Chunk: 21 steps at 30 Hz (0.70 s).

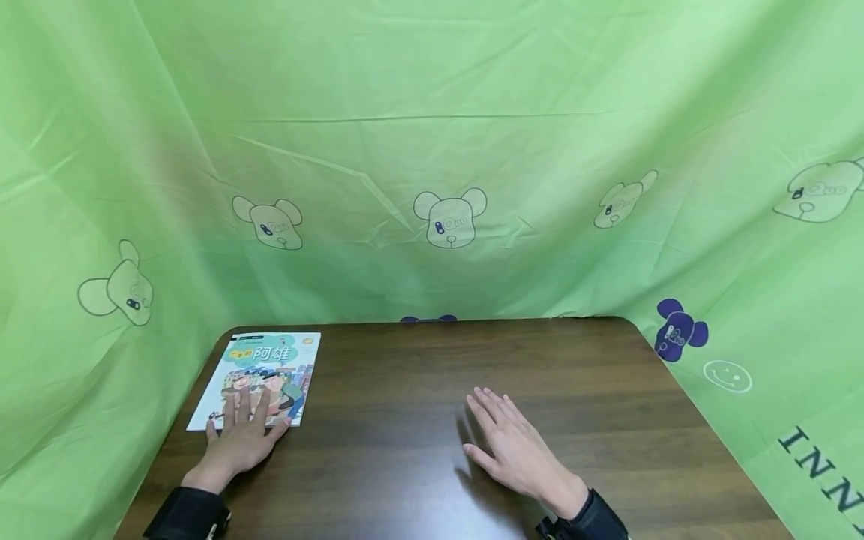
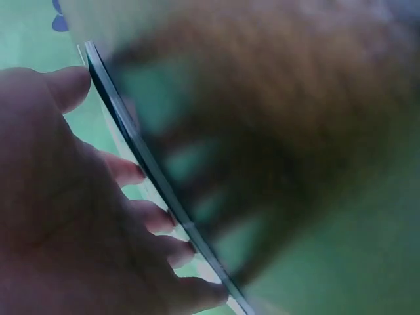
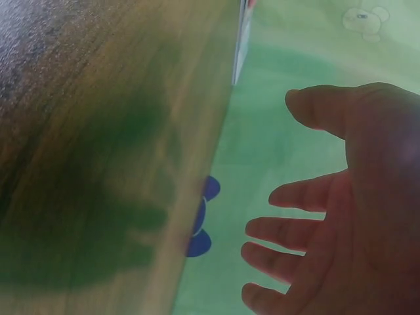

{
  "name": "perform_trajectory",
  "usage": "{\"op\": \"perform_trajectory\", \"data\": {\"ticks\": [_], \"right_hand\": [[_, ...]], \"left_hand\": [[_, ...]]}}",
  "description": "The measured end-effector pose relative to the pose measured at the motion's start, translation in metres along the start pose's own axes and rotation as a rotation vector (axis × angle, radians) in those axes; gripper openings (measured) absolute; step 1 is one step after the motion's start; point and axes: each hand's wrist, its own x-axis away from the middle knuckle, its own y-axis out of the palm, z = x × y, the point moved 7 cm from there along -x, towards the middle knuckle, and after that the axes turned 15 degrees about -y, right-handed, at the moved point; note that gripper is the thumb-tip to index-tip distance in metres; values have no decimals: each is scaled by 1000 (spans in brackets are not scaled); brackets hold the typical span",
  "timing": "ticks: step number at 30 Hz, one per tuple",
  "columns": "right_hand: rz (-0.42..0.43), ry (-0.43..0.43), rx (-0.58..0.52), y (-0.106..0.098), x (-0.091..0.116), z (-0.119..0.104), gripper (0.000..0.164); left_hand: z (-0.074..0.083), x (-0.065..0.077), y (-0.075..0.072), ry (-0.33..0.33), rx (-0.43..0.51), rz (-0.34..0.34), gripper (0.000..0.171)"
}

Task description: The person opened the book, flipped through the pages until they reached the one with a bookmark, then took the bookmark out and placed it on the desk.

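A thin picture book (image 1: pixel 273 352) with a light blue cartoon cover lies at the left side of the table. My left hand (image 1: pixel 241 442) rests on the book's near edge, its fingers spread across the lower cover. In the left wrist view the fingertips (image 2: pixel 157 216) meet the edge of the book (image 2: pixel 154 174), with the thumb apart from the other fingers. To the right of the table's middle, my right hand (image 1: pixel 516 454) hovers palm down over the wood with straight fingers and nothing in it. Its shadow falls beside it; the right wrist view shows the fingers (image 3: pixel 282 230) spread slightly.
The dark brown wooden table (image 1: pixel 391 390) has rounded far corners. A green cloth (image 1: pixel 351 157) printed with bear heads hangs behind it and along both sides, close to the table's edges. Dark sleeves (image 1: pixel 189 514) cover both wrists.
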Motion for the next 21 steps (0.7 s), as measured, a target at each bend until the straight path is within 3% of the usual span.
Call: {"op": "perform_trajectory", "data": {"ticks": [7,21], "right_hand": [[10,-7,5,-1,1,-1,73],[-1,-8,11,1,2,-4,74]], "left_hand": [[7,2,-5,-24,-19,-51,100],[20,10,3,-34,-79,-100,100]]}}
